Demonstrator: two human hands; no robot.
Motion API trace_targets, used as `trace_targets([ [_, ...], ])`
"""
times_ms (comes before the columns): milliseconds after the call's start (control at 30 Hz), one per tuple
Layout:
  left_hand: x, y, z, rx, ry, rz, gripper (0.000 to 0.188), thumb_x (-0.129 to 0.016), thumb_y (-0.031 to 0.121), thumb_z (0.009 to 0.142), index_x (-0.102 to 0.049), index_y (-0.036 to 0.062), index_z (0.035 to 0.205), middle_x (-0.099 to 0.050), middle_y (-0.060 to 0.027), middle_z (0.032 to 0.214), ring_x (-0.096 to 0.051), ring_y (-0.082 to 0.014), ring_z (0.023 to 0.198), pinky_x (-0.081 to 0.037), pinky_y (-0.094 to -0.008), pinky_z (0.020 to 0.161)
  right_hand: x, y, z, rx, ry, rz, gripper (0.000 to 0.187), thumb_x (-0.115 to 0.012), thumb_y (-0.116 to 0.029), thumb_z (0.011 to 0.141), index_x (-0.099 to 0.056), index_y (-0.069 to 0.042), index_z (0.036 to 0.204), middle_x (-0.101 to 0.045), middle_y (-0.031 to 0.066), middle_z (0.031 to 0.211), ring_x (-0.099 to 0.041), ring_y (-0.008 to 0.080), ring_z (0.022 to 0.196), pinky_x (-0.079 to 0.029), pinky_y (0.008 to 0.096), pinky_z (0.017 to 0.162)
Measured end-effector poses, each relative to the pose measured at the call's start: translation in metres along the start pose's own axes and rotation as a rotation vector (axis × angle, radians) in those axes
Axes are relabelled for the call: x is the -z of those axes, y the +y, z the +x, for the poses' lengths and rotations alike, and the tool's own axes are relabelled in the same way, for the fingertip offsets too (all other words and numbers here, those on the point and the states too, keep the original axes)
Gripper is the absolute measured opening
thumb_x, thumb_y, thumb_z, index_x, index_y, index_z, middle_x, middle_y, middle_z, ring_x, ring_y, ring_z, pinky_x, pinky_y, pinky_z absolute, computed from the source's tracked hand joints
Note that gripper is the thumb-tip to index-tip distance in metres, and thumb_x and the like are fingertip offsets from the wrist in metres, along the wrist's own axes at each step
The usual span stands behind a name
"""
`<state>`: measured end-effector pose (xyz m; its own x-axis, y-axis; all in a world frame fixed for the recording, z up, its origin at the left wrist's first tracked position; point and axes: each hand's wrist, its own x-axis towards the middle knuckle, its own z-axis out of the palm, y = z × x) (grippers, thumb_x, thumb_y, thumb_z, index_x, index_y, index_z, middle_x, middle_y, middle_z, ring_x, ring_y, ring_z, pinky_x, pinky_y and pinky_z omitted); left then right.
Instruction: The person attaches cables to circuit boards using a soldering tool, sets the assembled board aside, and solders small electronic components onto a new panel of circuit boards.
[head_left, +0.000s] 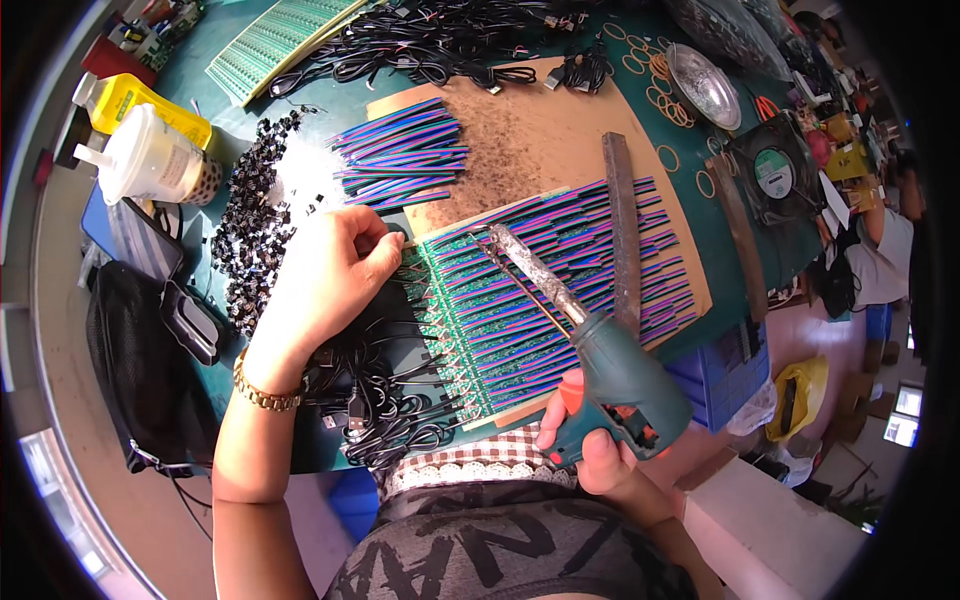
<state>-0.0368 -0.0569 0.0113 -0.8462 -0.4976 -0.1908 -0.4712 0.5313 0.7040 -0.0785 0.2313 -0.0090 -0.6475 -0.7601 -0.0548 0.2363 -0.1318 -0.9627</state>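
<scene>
My right hand point(602, 462) grips a dark green soldering gun point(625, 385) with a red trigger. Its metal tip points up and left, over the top edge of a green circuit board panel point(440, 325). Rows of blue, pink and black ribbon wires point(530, 310) run right from the panel, and a flat metal bar point(622, 220) lies across them. My left hand point(335, 265) is closed at the panel's upper left corner, thumb against fingers; what it pinches is hidden. Black cables with USB plugs point(375, 400) lie along the panel's left side.
Small black parts point(255, 220) are heaped left of my hand. More ribbon wires point(400, 155) lie on brown cardboard point(505, 130). A lidded cup point(155, 160) and yellow bottle point(150, 105) stand far left. A fan point(775, 170), metal dish point(703, 85) and rubber bands point(660, 90) sit right.
</scene>
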Motion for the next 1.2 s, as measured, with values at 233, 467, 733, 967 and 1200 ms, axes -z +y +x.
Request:
trace_targets([
  [233,0.006,-0.004,0.002,0.025,-0.091,-0.097,0.019,-0.068,0.014,0.084,-0.060,-0.0006,0.076,-0.055,0.0047,0.064,-0.044,-0.0018,0.058,-0.036,-0.0202,0.051,0.004,0.006,-0.001,0.006,-0.093,0.017,0.055,-0.056,-0.041,0.092,-0.040,-0.003,0.129,-0.056,0.0123,0.080,-0.057,0.0152,0.067,-0.046,0.0261,0.054],
  [467,0.001,-0.010,0.004,0.019,-0.089,-0.205,0.017,-0.072,0.011,0.078,-0.060,0.0008,0.071,-0.054,0.0048,0.063,-0.044,-0.0015,0.056,-0.036,-0.0194,0.050,0.000,0.015,0.003,0.067,-0.144,0.015,0.053,-0.055,-0.037,0.093,-0.040,-0.002,0.129,-0.057,0.0133,0.080,-0.057,0.0153,0.068,-0.046,0.0263,0.056],
  [733,-0.003,-0.008,0.003,0.035,-0.070,-0.198,0.016,-0.070,0.007,0.076,-0.057,0.0023,0.069,-0.052,0.0054,0.062,-0.044,-0.0013,0.056,-0.037,-0.0191,0.051,-0.003,0.014,0.007,0.089,-0.165,0.000,0.048,-0.054,-0.035,0.093,-0.042,-0.002,0.127,-0.058,0.0139,0.077,-0.054,0.0138,0.063,-0.044,0.0255,0.053],
  [967,-0.002,-0.007,0.003,0.045,-0.075,-0.240,0.020,-0.074,0.010,0.076,-0.056,0.0035,0.067,-0.050,0.0071,0.060,-0.041,-0.0009,0.055,-0.033,-0.0190,0.049,-0.005,0.015,0.006,0.050,-0.140,0.020,0.048,-0.054,-0.036,0.093,-0.043,-0.003,0.125,-0.057,0.0142,0.075,-0.054,0.0136,0.062,-0.043,0.0248,0.053],
  [1200,-0.002,-0.010,0.005,0.048,-0.072,-0.223,0.022,-0.076,0.012,0.076,-0.058,0.0036,0.067,-0.051,0.0069,0.059,-0.041,-0.0010,0.054,-0.033,-0.0191,0.049,-0.006,0.013,0.008,0.017,-0.125,0.041,0.046,-0.055,-0.036,0.093,-0.045,-0.003,0.123,-0.057,0.0132,0.077,-0.055,0.0156,0.067,-0.046,0.0277,0.058],
])
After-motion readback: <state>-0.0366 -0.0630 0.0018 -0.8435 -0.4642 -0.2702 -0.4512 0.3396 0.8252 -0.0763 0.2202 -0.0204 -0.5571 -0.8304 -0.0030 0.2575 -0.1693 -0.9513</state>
